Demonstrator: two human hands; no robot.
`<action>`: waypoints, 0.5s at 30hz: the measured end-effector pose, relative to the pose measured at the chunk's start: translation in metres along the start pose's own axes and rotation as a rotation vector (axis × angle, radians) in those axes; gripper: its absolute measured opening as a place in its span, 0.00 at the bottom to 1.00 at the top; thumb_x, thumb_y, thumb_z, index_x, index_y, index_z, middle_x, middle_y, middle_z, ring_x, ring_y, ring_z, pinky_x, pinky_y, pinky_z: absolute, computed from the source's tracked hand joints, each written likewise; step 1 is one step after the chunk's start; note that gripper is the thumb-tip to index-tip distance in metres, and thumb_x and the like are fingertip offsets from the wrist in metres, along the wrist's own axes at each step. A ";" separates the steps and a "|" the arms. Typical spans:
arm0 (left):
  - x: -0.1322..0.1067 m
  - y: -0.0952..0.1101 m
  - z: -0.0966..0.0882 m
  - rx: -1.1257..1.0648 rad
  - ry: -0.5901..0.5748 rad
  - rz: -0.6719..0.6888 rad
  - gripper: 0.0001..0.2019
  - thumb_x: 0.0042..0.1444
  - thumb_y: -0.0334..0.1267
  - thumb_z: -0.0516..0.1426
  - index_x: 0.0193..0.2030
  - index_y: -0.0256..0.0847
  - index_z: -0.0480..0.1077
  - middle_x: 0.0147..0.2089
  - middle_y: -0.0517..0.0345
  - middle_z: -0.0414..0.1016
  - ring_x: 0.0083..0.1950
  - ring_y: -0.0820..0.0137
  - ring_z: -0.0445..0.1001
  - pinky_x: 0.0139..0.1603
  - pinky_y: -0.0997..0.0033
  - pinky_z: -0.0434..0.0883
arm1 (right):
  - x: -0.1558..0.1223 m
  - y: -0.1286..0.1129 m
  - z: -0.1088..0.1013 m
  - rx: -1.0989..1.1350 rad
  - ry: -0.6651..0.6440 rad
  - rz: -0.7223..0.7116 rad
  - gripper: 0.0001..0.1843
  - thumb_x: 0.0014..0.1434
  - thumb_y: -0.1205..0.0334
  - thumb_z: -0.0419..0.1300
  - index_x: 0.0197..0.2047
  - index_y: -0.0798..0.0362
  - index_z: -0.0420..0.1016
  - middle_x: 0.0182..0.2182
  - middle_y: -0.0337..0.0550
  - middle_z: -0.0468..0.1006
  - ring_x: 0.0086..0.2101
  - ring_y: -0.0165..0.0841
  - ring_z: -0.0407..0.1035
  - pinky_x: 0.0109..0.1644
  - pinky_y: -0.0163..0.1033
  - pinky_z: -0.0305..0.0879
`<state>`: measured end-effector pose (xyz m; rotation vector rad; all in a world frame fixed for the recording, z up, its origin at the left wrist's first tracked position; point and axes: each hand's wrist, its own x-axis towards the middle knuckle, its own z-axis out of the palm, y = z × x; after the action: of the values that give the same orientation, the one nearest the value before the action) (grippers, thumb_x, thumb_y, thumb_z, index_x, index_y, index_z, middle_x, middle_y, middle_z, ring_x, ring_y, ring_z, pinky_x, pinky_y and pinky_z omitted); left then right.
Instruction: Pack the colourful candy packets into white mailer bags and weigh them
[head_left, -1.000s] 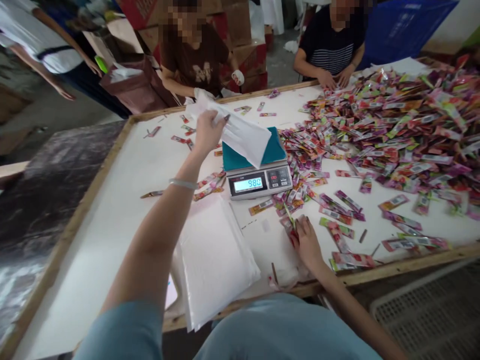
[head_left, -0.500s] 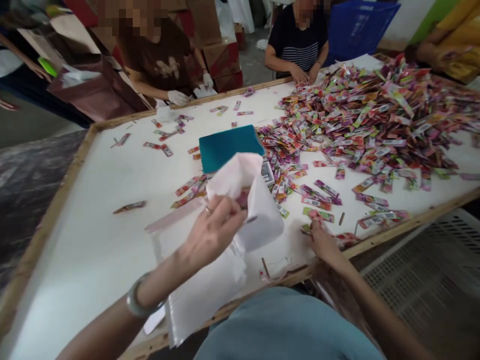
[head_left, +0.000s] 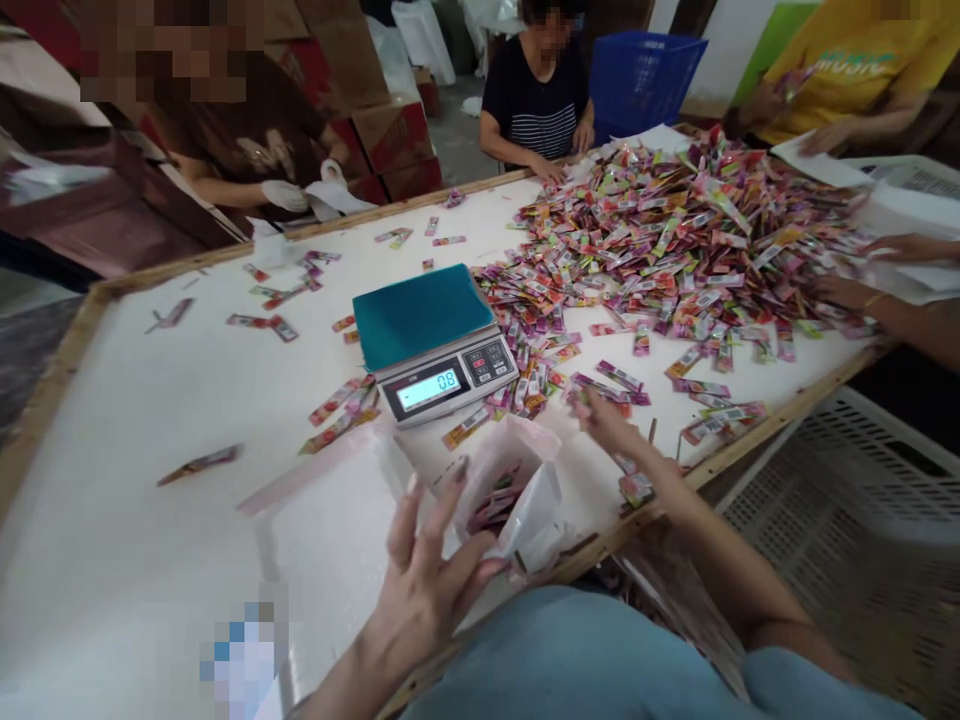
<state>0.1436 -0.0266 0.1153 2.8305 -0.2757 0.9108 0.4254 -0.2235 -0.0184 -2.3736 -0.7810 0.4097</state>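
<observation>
Printed packets (head_left: pixel 675 220): heaped over the far right of the white-topped table (head_left: pixel 112 480), with strays about the scale (head_left: pixel 431 340) and some inside the open white bag (head_left: pixel 541 505).
Crate (head_left: pixel 817 490): pale, perforated, past the table's near edge at right, partly behind the right arm.
Flat white bags (head_left: pixel 330 560): lying left of the open one; how many cannot be counted.
Scale: teal platform, lit display, beyond the flat bags.
Open white bag: mouth gaping, close to the near edge. A knock from a hand or the body could topple it or send it over; the soft walls would likely give little support.
Left hand (head_left: pixel 427 570): fingers spread, at the bag's left side; contact cannot be told.
Right hand (head_left: pixel 600 418): beside stray packets right of the bag; blurred, so whether it pinches one cannot be told. A loose pick could drop packets outside the mouth.
Display (head_left: pixel 431 389): seems to read 0.8; the decimal point is faint.
Pixelated patch (head_left: pixel 244 655): masks whatever lies there. The bag's lower contents are hidden too.
</observation>
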 end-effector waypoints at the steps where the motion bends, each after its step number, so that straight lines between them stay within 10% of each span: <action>1: 0.001 0.002 0.002 -0.029 0.034 -0.092 0.06 0.60 0.28 0.65 0.40 0.43 0.75 0.81 0.53 0.49 0.83 0.44 0.39 0.74 0.37 0.64 | 0.005 0.017 -0.018 -0.020 0.007 0.044 0.22 0.67 0.60 0.49 0.61 0.60 0.61 0.42 0.61 0.82 0.39 0.47 0.77 0.43 0.46 0.71; 8: 0.014 0.014 0.003 -0.188 -0.019 -0.443 0.16 0.63 0.27 0.58 0.55 0.45 0.76 0.78 0.47 0.57 0.66 0.54 0.76 0.57 0.57 0.83 | 0.065 0.062 -0.079 -0.389 -0.282 0.111 0.30 0.55 0.55 0.69 0.57 0.61 0.72 0.47 0.63 0.83 0.46 0.49 0.77 0.45 0.40 0.68; 15: 0.009 0.021 0.003 -0.320 -0.210 -0.482 0.38 0.62 0.30 0.55 0.79 0.48 0.51 0.71 0.49 0.72 0.68 0.57 0.75 0.64 0.56 0.78 | 0.052 0.059 -0.095 -0.430 -0.340 0.100 0.06 0.52 0.67 0.67 0.35 0.57 0.76 0.32 0.49 0.82 0.34 0.37 0.74 0.36 0.36 0.61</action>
<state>0.1476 -0.0490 0.1196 2.5180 0.2160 0.4260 0.5340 -0.2719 0.0126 -2.7915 -0.9847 0.7677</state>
